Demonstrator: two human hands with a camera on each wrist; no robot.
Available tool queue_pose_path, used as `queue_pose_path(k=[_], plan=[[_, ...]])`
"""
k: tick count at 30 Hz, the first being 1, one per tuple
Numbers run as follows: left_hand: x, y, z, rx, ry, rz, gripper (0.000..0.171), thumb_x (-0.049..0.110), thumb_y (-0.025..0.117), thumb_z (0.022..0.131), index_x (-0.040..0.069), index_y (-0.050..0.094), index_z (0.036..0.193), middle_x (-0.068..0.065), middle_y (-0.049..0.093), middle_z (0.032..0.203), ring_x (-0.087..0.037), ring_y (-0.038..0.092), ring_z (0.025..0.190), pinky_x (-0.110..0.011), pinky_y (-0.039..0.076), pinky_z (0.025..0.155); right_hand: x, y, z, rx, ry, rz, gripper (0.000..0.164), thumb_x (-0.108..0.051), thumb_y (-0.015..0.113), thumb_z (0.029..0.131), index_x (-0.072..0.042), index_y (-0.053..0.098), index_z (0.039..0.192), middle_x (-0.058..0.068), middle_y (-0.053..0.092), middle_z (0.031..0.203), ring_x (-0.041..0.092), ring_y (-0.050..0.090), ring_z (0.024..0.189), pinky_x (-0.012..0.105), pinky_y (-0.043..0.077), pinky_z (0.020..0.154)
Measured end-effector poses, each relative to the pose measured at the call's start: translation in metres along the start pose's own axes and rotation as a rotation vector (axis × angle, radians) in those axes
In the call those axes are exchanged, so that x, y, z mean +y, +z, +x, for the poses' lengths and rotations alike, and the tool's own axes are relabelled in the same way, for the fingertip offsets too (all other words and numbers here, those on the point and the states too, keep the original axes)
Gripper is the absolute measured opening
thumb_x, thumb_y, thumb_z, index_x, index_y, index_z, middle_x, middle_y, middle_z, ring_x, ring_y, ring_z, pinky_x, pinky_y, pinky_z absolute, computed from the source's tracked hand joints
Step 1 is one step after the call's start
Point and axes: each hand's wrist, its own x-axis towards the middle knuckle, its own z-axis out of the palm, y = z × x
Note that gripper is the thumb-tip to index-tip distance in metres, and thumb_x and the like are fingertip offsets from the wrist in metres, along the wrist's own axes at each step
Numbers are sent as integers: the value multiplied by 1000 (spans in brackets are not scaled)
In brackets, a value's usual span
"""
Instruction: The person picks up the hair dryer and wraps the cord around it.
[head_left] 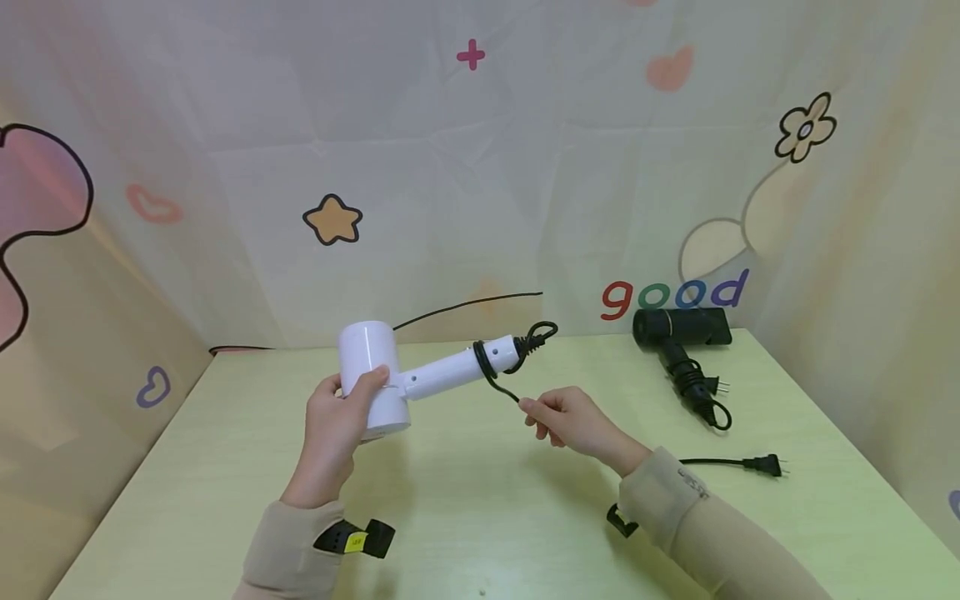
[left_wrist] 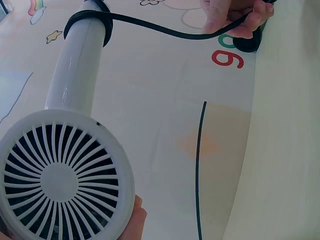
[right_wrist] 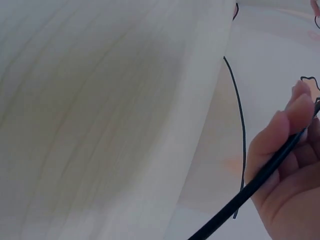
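A white hair dryer [head_left: 450,372] is held up above the table, its handle slanting up to the right. My left hand [head_left: 337,417] grips its barrel, thumb across the front. The slatted round end [left_wrist: 60,182] of the barrel faces the left wrist camera. Black power cord [head_left: 487,367] loops round the handle near its end. My right hand [head_left: 573,425] pinches that cord between thumb and fingertips, just right of the handle. In the right wrist view the cord [right_wrist: 250,187] runs across the palm. Its plug [head_left: 765,465] lies on the table beyond the right forearm.
A black hair dryer [head_left: 682,327] lies at the table's back right, its cord bundled round the handle. The pale table [head_left: 225,467] meets a patterned curtain [head_left: 465,167] at the back and sides. A dark band [head_left: 352,537] is on the left wrist.
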Motion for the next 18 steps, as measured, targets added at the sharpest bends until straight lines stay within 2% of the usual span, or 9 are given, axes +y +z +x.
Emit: queue_pose_path(k=[5,11,14,18], plan=[[-1,-1,-1,-29,3,0,73,46,60,88,-1,34,137,-20,46,127,-35,55,107,-37,55,74,1,-2,6,16,12,-24,47,-46,56,92,-1,64,82,0,51,61,13,41,49,24,33,49],[-2,-2,-3,-64,5,16,70,45,60,89,-1,35,136,-20,48,126,-34,56,106,-37,55,75,-1,-5,9,4,-4,-44,51,-50,55,91,-1,62,80,0,48,59,13,37,49,24,29,46],[-2,-3,-4,-78,9,18,69,43,60,89,-1,36,136,-20,49,125,-33,56,105,-36,55,75,-2,-6,11,0,-12,-50,46,-46,55,92,-3,62,77,-1,46,58,13,37,51,24,28,47],[-2,-4,-5,-94,19,22,66,41,61,89,-2,39,134,-20,51,124,-29,59,99,-34,54,73,-4,-7,13,-2,-33,-49,35,-30,54,96,-3,62,74,-1,47,56,13,37,52,23,28,49]])
